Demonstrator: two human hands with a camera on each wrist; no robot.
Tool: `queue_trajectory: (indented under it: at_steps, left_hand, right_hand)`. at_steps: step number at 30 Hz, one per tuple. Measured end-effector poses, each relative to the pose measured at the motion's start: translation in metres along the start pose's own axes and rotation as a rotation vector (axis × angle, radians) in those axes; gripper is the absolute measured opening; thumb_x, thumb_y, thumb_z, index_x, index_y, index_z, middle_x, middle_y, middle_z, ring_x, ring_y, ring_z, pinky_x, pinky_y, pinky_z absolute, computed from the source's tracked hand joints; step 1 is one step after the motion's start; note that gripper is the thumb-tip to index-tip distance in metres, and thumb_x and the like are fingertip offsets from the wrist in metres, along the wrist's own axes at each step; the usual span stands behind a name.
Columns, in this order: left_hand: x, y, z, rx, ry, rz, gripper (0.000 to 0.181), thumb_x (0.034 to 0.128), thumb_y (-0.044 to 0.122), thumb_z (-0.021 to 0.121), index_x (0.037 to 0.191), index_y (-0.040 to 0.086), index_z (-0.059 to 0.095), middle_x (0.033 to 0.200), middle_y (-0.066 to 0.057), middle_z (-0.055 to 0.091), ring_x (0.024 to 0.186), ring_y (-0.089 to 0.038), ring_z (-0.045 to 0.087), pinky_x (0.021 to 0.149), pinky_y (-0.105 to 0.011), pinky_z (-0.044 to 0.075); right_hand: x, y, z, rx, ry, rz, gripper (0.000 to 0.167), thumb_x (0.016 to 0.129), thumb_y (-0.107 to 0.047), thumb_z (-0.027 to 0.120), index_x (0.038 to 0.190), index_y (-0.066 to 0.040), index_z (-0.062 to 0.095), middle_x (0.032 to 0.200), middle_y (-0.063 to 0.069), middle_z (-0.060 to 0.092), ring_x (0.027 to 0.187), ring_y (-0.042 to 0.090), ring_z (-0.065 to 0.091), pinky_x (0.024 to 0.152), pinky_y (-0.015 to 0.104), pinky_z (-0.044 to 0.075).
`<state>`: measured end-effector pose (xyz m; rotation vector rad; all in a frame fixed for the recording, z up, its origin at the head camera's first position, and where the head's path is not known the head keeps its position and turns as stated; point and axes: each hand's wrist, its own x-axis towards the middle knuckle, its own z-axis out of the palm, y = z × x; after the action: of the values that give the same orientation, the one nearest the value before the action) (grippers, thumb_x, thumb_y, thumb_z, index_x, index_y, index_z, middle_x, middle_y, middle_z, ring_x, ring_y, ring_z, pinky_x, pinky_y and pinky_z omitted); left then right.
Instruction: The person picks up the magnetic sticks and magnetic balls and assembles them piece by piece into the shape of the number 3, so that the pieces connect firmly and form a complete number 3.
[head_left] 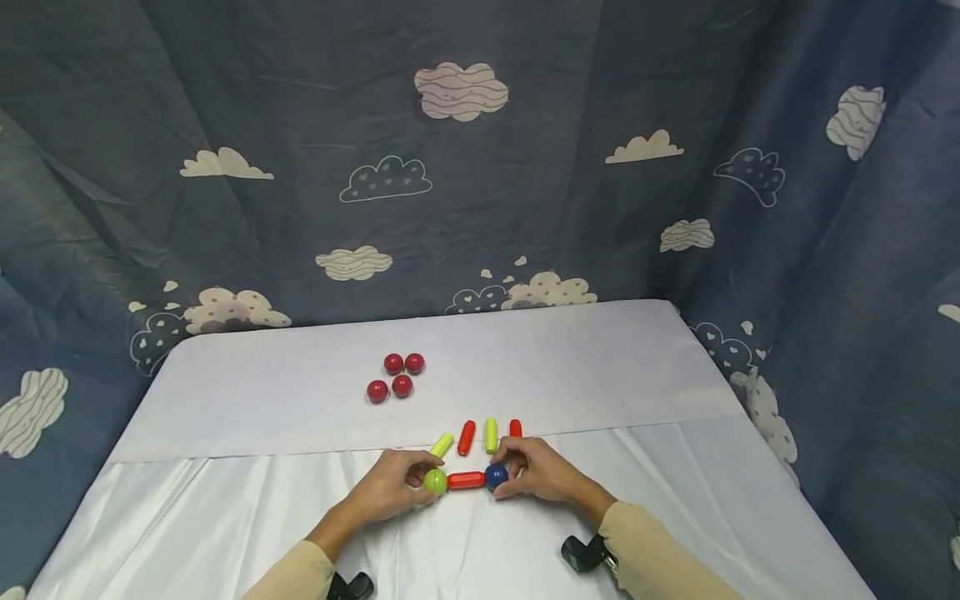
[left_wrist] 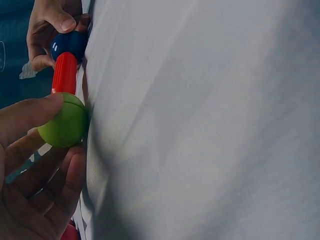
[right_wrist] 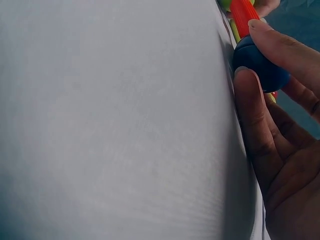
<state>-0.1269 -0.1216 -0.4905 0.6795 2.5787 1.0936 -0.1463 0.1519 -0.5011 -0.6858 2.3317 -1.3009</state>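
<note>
Between my hands a red rod (head_left: pixel 467 480) lies level, with a green ball (head_left: pixel 436 481) at its left end and a blue ball (head_left: pixel 496 476) at its right end. My left hand (head_left: pixel 392 485) pinches the green ball between thumb and fingers; the left wrist view shows the thumb on the ball (left_wrist: pixel 64 122). With thumb and fingers my right hand (head_left: pixel 542 472) grips the blue ball, seen close in the right wrist view (right_wrist: pixel 260 62). Both balls are at the white cloth's surface. Whether the rod sits firmly in each ball, I cannot tell.
Just beyond the hands lie a yellow-green rod (head_left: pixel 442 444), a red rod (head_left: pixel 467 437), another yellow-green rod (head_left: pixel 491 435) and another red rod (head_left: pixel 515 428), partly behind the right hand. Several red balls (head_left: pixel 402 385) sit farther back on the white-covered table (head_left: pixel 600 358). A dark cloud-print curtain (head_left: pixel 525 208) stands behind.
</note>
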Motion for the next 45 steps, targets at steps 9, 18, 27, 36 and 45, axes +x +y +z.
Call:
queue_trajectory:
  at_steps: [9,18,27,36,45]
  left_hand:
    - [-0.001,-0.001,0.000,0.026,0.017,0.051,0.036,0.0739,0.009,0.081,0.107,0.003,0.069,0.090,0.003,0.066,0.076,-0.006,0.057,0.069,-0.023,0.050]
    - [-0.001,0.001,-0.002,0.016,0.082,0.083,0.035,0.0751,0.020,0.082,0.104,0.006,0.070,0.095,-0.001,0.070,0.080,-0.011,0.062,0.073,-0.026,0.052]
    - [0.004,0.012,0.002,0.088,0.091,0.125,0.032,0.0790,0.024,0.079,0.106,0.009,0.069,0.098,-0.001,0.068,0.086,-0.015,0.060,0.078,-0.031,0.050]
    - [0.013,0.022,0.009,0.188,0.014,0.116,0.029,0.0816,0.022,0.077,0.106,0.010,0.068,0.098,0.000,0.065,0.090,-0.016,0.059,0.085,-0.040,0.046]
    - [0.017,0.020,0.015,0.226,-0.014,0.110,0.028,0.0803,0.019,0.078,0.106,0.010,0.069,0.090,0.003,0.064,0.084,-0.012,0.056,0.082,-0.037,0.046]
  right_hand:
    - [-0.002,0.002,0.000,-0.014,-0.002,-0.001,0.037,0.073,-0.012,0.084,0.101,-0.006,0.062,0.084,0.001,0.060,0.065,0.007,0.054,0.057,0.021,0.045]
    - [0.000,0.002,0.000,-0.019,-0.004,-0.015,0.036,0.073,-0.012,0.084,0.101,-0.006,0.062,0.091,0.000,0.061,0.066,0.008,0.054,0.058,0.021,0.045]
    - [0.000,0.001,0.000,-0.027,-0.010,-0.010,0.035,0.074,-0.012,0.084,0.101,-0.007,0.062,0.088,-0.002,0.060,0.065,0.007,0.055,0.058,0.020,0.045]
    - [0.000,0.000,0.001,-0.018,-0.009,-0.004,0.036,0.073,-0.012,0.084,0.102,-0.007,0.062,0.090,-0.001,0.060,0.065,0.008,0.055,0.059,0.021,0.046]
    - [0.000,0.001,0.001,-0.022,-0.004,-0.016,0.037,0.073,-0.012,0.084,0.102,-0.007,0.062,0.085,-0.001,0.060,0.065,0.007,0.055,0.059,0.021,0.046]
